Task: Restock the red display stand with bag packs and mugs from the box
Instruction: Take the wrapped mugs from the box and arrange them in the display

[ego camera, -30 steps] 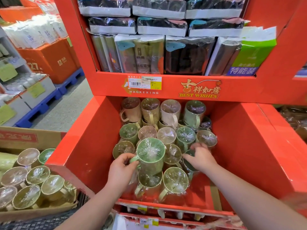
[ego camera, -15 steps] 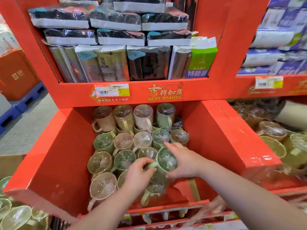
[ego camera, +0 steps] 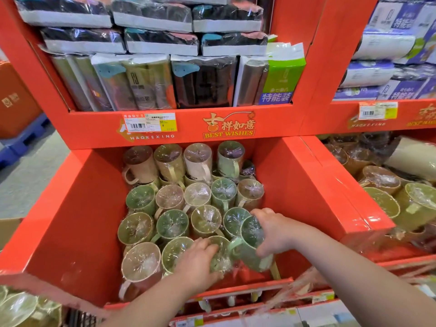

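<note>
The red display stand (ego camera: 70,208) has a lower bin packed with several plastic-wrapped mugs (ego camera: 169,197) in green, beige and pink. Bag packs (ego camera: 203,81) fill its upper shelf. My right hand (ego camera: 276,232) grips a green wrapped mug (ego camera: 252,244), tilted, at the bin's front right. My left hand (ego camera: 198,260) rests over another wrapped mug (ego camera: 219,253) at the front, fingers curled on its rim. At the bottom left corner, more wrapped mugs (ego camera: 21,308) sit in the box.
A second red stand (ego camera: 335,175) adjoins on the right, holding wrapped mugs (ego camera: 382,197) below and tissue packs (ego camera: 387,48) above. Grey floor (ego camera: 28,185) and a blue pallet (ego camera: 21,140) lie to the left. Red bin floor shows at the front right.
The view has swung right and the box has slid almost out of frame. My right hand has taken the green mug and tilted it at the front right; my left hand moved to the neighbouring mug.
</note>
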### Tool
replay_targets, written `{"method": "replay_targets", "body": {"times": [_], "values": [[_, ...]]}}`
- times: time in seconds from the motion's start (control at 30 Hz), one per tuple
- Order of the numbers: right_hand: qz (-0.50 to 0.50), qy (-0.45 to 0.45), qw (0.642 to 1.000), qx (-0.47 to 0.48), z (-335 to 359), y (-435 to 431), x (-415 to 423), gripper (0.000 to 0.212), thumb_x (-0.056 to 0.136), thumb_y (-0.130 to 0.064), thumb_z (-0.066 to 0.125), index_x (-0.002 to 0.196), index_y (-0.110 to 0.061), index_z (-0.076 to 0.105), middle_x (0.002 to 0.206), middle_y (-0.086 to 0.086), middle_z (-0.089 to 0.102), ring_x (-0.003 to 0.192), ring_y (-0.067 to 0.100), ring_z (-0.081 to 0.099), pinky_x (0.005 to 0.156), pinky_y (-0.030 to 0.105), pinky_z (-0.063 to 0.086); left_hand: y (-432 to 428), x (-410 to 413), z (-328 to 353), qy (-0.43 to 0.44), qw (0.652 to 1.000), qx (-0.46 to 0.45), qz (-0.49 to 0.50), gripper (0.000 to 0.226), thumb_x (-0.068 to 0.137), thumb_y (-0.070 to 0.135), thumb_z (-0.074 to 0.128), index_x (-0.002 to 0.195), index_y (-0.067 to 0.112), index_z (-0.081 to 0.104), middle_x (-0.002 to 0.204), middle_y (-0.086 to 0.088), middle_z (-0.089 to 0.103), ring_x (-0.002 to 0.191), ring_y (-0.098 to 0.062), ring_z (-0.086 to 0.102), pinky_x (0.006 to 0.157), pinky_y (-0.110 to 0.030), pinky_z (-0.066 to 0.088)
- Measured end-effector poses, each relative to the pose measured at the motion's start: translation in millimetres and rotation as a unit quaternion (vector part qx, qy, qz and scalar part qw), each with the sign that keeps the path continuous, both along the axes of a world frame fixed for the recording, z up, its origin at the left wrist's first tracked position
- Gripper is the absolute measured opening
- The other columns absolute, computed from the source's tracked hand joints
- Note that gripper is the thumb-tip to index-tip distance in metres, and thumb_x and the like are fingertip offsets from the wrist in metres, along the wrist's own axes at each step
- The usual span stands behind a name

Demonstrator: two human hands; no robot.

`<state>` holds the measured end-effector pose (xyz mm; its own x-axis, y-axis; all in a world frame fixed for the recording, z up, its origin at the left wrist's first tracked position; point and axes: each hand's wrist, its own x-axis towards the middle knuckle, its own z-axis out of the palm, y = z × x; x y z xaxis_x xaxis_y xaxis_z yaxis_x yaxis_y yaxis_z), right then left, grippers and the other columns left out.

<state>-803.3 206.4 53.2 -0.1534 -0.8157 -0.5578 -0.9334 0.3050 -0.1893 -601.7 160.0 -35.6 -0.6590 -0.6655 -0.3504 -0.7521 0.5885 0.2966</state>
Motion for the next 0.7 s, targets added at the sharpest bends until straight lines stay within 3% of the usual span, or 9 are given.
{"method": "replay_targets", "body": {"times": [0.13, 0.43, 0.57, 0.7], "values": [[-0.002, 0.011, 0.999, 0.044, -8.8, 0.6, 0.0, 0.102, 0.072, -0.039, 0.071, 0.150, -0.017, 0.009, 0.147, 0.008, 0.024, 0.132, 0.029, 0.037, 0.104, 0.036, 0.042, 3.3, -0.6, -4.5, -0.029, 0.999, -0.003, -0.022, 0.072, 0.089, 0.039, 0.060, 0.149, 0.025, 0.023, 0.159, 0.000, 0.011, 0.147, -0.022, 0.003, 0.119, -0.040, 0.011], [0.043, 0.055, 0.995, 0.075, -24.9, -1.4, -4.2, 0.104, 0.075, -0.035, 0.071, 0.151, -0.022, 0.001, 0.151, 0.007, 0.013, 0.135, 0.031, 0.027, 0.108, 0.040, 0.038, -3.7, 3.0, -14.4, -0.019, 0.999, -0.013, -0.026, 0.058, 0.093, 0.028, 0.055, 0.145, 0.026, 0.031, 0.158, -0.001, 0.016, 0.147, -0.021, 0.006, 0.119, -0.034, 0.011], [0.049, 0.015, 0.997, 0.053, -35.9, -2.1, -4.9, 0.104, 0.074, -0.019, 0.071, 0.152, -0.025, 0.002, 0.155, 0.003, 0.009, 0.141, 0.026, 0.019, 0.112, 0.036, 0.034, -6.1, 3.6, -17.2, -0.015, 0.999, -0.015, -0.030, 0.055, 0.092, 0.026, 0.055, 0.143, 0.026, 0.034, 0.156, 0.000, 0.022, 0.147, -0.020, 0.008, 0.120, -0.035, 0.012], [0.072, 0.025, 0.995, 0.060, -50.1, 2.9, -3.5, 0.104, 0.078, -0.006, 0.068, 0.152, -0.028, 0.000, 0.160, -0.007, 0.000, 0.147, 0.028, 0.004, 0.115, 0.041, 0.028, -6.2, 3.8, -19.8, -0.011, 1.000, -0.013, -0.026, 0.055, 0.091, 0.026, 0.056, 0.142, 0.027, 0.035, 0.155, 0.001, 0.023, 0.147, -0.020, 0.008, 0.120, -0.035, 0.012]]}}
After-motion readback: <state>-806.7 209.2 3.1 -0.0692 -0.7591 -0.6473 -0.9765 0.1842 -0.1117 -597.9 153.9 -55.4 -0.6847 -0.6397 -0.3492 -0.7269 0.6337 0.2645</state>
